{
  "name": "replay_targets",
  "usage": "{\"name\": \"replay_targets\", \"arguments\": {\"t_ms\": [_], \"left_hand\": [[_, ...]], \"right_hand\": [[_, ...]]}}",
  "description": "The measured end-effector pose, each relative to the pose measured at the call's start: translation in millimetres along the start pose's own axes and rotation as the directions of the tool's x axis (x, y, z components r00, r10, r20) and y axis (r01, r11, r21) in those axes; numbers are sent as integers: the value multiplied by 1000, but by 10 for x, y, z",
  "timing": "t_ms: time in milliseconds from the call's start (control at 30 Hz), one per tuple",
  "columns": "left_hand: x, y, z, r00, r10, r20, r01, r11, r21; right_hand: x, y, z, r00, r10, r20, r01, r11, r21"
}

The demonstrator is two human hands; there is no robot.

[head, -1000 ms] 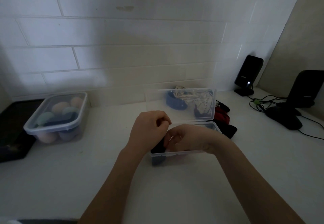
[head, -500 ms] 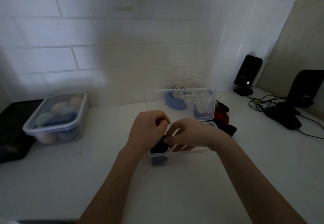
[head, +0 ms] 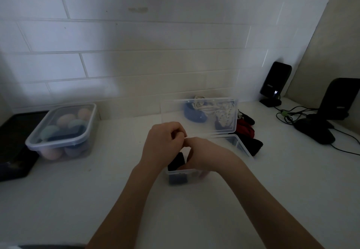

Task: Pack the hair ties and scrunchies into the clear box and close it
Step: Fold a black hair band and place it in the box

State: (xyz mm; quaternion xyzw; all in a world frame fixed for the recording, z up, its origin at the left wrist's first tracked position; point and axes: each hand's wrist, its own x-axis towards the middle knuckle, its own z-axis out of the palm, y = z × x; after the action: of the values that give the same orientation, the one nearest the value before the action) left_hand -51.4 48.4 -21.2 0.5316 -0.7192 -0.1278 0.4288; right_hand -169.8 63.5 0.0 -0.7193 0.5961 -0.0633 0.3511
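1. The clear box (head: 240, 146) sits mid-counter (head: 78, 200), its lid (head: 198, 115) standing upright behind it.
2. The left hand (head: 162, 147) and right hand (head: 204, 155) meet over the box's near-left corner, fingers curled; what they pinch cannot be told.
3. A black scrunchie (head: 176, 161) lies inside, beneath the hands.
4. More scrunchies (head: 247, 134) lie behind the box, toward the wall.
5. A lidded tub (head: 62, 132) stands near the counter's left edge.

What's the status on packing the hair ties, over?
Left hand and right hand both over the clear box, fingers curled together. Dark scrunchie going in. Lid up. Red and black scrunchies still outside.
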Motion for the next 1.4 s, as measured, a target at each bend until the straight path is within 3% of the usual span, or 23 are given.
{"name": "replay_targets", "arguments": {"t_ms": [200,467,600,733,800,867,933,1033,1100,1200,1300,1400], "left_hand": [[3,-7,12,1000,27,-9,-27,1000,9],[-1,-28,11,999,47,-24,-48,999,-20],[5,-61,6,999,41,-32,-42,999,-32],[3,-64,-26,995,76,-67,-86,983,-160],[-8,-68,-54,995,99,8,-94,962,-254],[-16,-73,-104,979,67,193,-3,949,-315],[-5,-95,-158,936,28,351,68,964,-259],[18,-143,-220,931,40,362,47,972,-229],[23,-166,-243,936,71,344,14,971,-240],[22,-189,-224,944,73,322,2,974,-225],[-6,-227,-183,954,70,291,-3,974,-225],[-58,-246,-169,971,81,224,-25,970,-244]], "right_hand": [[-10,-102,19,999,-13,-37,5,977,-213],[120,-34,92,997,-79,-28,65,941,-331],[116,51,2,985,-168,-26,158,961,-225],[5,67,-191,985,-167,-43,172,974,145],[-16,86,-259,964,-226,-143,251,949,190],[-29,103,-292,935,-261,-239,300,943,146],[-21,130,-288,920,-276,-280,318,941,117],[8,148,-274,912,-288,-293,318,946,59],[4,174,-297,938,-265,-222,287,955,76],[-51,236,-364,991,-125,38,106,940,325],[-62,269,-384,972,-66,226,-77,818,571],[-13,249,-325,951,-86,296,-148,717,681]]}}
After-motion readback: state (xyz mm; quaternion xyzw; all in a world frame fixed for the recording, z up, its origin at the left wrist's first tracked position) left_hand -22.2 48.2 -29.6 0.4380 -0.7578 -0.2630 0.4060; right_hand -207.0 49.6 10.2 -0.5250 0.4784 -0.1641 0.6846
